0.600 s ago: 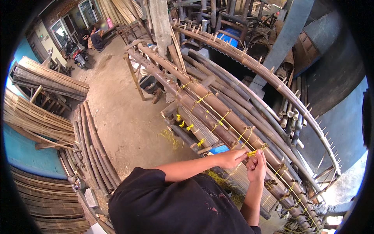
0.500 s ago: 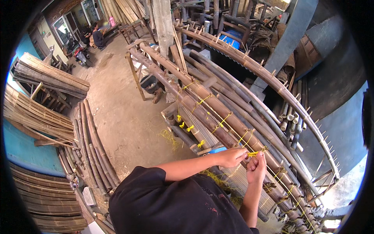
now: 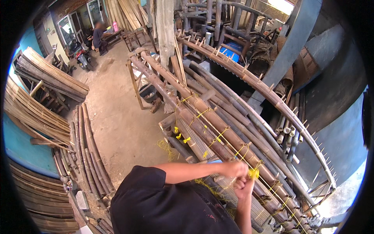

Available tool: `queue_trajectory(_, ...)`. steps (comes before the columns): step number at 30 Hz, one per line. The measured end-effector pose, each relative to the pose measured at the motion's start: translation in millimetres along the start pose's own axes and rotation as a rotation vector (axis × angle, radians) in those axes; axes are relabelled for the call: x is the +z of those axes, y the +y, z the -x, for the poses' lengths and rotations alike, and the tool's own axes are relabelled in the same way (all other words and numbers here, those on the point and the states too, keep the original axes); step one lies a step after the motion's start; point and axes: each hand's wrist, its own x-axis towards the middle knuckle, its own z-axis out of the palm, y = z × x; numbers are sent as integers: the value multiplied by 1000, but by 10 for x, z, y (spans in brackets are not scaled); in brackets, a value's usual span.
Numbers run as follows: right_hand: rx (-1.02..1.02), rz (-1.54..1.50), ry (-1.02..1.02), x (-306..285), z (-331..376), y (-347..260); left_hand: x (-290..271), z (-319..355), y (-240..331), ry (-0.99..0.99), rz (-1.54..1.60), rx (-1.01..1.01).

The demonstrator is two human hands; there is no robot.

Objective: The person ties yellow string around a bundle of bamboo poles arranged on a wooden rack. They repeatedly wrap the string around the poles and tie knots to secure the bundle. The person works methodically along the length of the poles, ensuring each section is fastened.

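Both my hands meet in front of two long bamboo poles (image 3: 202,107) that lie side by side, with yellow string tied across them at intervals. My left hand (image 3: 235,169) is closed in a fist around yellow string, slightly smeared by motion. Just below it, my right hand (image 3: 243,188) is bent inward, its fingers closed on the string too. A small bunch of yellow string (image 3: 254,173) sticks out beside my right fingertips, over the nearer pole. How the strand runs between the hands is hidden by the fingers.
Loose yellow string (image 3: 165,148) hangs left of the poles. A curved bamboo length with pegs (image 3: 269,93) arcs along the right. Bamboo poles (image 3: 87,152) lie on the floor at left, beside stacked slats (image 3: 39,113). A concrete post (image 3: 166,31) stands ahead; another person (image 3: 99,39) sits far off.
My hands have come together and moved down, the right one also leftward. String that was stretched between them now shows as a bunch at the right fingertips. The view has shifted slightly.
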Motion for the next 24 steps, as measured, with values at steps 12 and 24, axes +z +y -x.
queue_trajectory(12, 28, 991, 378, 768, -90, -40, 54, 155, -164, -250, -119, -255)
queue_trajectory(24, -119, 1455, 450, 774, 21, 56, 75, 179, -904, -94, -318, -326)
